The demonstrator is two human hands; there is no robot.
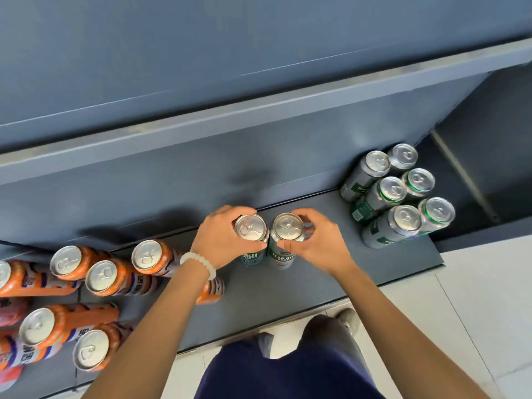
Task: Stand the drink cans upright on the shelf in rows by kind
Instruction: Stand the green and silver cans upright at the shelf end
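With six green cans [398,194] already upright at two o'clock and orange cans [95,283] at eight, the left hand [221,240] and right hand [319,243] each grip one green can [251,229] mid-shelf [331,277], not yet joined to the block.

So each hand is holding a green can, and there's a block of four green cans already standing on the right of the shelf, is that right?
Not four: the head view shows six green cans standing there, in two rows of three. The rest holds: the left hand and the right hand each hold a green can on the shelf.
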